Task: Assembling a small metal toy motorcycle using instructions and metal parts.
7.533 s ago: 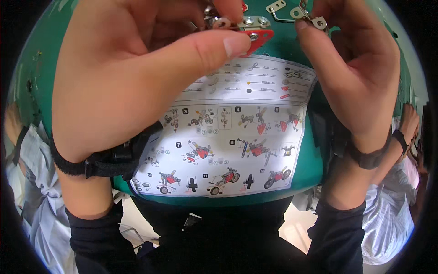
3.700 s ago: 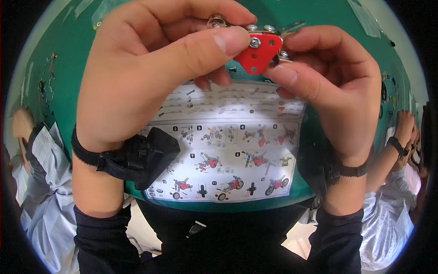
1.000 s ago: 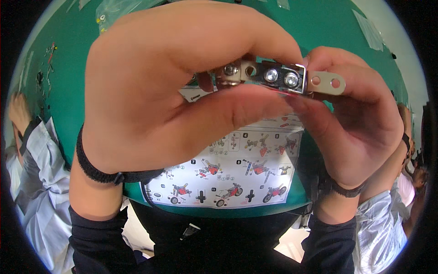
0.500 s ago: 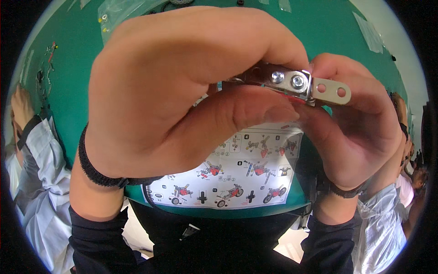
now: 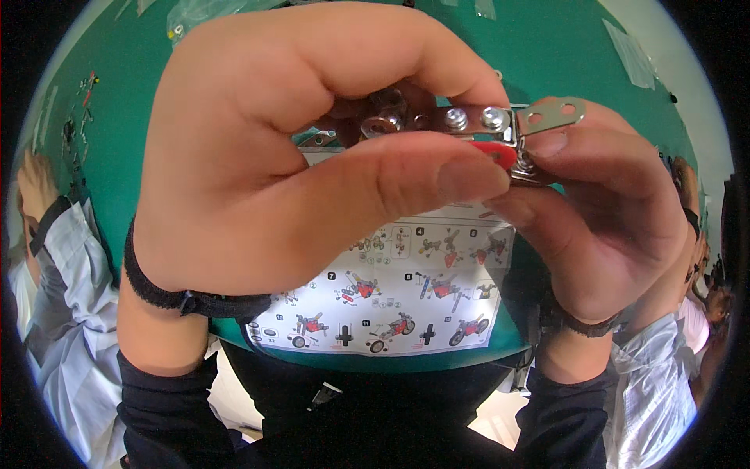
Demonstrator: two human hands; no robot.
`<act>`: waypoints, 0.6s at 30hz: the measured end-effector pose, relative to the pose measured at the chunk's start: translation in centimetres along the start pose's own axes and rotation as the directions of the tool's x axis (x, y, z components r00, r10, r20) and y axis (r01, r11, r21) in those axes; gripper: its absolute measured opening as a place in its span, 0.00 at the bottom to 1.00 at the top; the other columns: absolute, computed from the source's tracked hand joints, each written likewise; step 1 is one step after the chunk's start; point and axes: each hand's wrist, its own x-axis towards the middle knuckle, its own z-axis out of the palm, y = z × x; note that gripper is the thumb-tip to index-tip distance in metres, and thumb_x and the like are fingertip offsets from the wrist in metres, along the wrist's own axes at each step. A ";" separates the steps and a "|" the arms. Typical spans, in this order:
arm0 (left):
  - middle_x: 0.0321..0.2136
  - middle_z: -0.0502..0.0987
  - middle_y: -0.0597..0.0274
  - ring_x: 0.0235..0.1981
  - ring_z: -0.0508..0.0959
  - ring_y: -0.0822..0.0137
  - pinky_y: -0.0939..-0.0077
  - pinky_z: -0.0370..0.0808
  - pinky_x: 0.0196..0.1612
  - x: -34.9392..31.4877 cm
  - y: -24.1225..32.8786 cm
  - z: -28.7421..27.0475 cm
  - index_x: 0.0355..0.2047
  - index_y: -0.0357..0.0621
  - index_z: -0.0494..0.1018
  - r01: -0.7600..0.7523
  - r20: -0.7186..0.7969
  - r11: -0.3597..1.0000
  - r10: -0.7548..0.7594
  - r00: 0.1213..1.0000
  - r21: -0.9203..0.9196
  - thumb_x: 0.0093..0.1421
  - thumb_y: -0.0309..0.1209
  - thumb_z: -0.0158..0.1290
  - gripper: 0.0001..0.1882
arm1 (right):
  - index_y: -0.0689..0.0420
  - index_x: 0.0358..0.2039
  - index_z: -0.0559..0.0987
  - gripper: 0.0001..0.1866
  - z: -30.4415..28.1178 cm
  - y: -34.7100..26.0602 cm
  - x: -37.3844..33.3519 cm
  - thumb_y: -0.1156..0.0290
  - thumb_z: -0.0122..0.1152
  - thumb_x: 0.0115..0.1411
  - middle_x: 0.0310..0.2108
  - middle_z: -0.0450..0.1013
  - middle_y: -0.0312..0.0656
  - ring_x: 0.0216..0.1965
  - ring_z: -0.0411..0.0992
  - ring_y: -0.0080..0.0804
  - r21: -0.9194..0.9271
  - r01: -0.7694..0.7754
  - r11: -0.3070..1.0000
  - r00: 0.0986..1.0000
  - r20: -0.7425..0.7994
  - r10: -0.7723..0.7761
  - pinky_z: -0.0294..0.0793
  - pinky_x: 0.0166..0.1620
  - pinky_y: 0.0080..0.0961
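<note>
Both my hands hold one small metal model assembly (image 5: 475, 119) up above the table. It has perforated silver strips, several shiny screws and a red piece (image 5: 498, 153) on its lower side. My left hand (image 5: 258, 156) is closed round its left part, with thumb below and fingers above, so much of that end is hidden. My right hand (image 5: 609, 195) pinches the right end between thumb and fingertips. A flat silver strip with holes (image 5: 553, 117) sticks out there over the right fingers. Beneath my hands lies a printed instruction sheet (image 5: 375, 301) with pictures of a motorcycle model.
The green table (image 5: 101, 148) spreads around the sheet. Small loose parts (image 5: 82, 117) lie at the far left, near another person's hand (image 5: 35, 176). A clear plastic bag (image 5: 195, 16) rests at the back, and another clear wrapper (image 5: 629, 55) at the back right. Other people sit at both sides.
The assembly has turned in my hands: its protruding strip now tilts up to the right, and more of the red piece and the left end shows. My fingers have shifted slightly left.
</note>
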 end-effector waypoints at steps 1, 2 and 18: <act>0.42 0.80 0.54 0.42 0.80 0.68 0.76 0.74 0.48 -0.1 0.2 -0.2 0.47 0.30 0.74 0.013 -0.005 1.000 -0.013 1.000 -0.012 0.55 0.35 0.66 0.24 | 0.66 0.41 0.76 0.23 0.2 0.0 0.0 0.89 0.72 0.42 0.44 0.75 0.53 0.46 0.76 0.39 0.005 0.007 1.000 1.000 -0.002 -0.007 0.78 0.46 0.29; 0.42 0.80 0.54 0.42 0.80 0.68 0.76 0.74 0.48 -0.1 0.4 -0.3 0.47 0.30 0.74 0.011 -0.008 1.000 -0.011 1.000 -0.003 0.55 0.35 0.66 0.24 | 0.66 0.41 0.75 0.23 0.4 -0.1 -0.1 0.90 0.71 0.42 0.44 0.75 0.53 0.46 0.75 0.39 0.041 -0.016 0.999 0.999 -0.038 0.018 0.78 0.47 0.29; 0.36 0.82 0.55 0.35 0.81 0.68 0.78 0.76 0.41 0.8 1.5 -0.3 0.41 0.32 0.78 -0.199 0.087 0.932 0.181 0.980 0.302 0.50 0.26 0.67 0.18 | 0.66 0.41 0.76 0.22 0.4 0.0 0.9 0.93 0.66 0.43 0.45 0.74 0.56 0.47 0.74 0.41 0.127 0.038 0.991 0.999 0.015 -0.040 0.76 0.50 0.33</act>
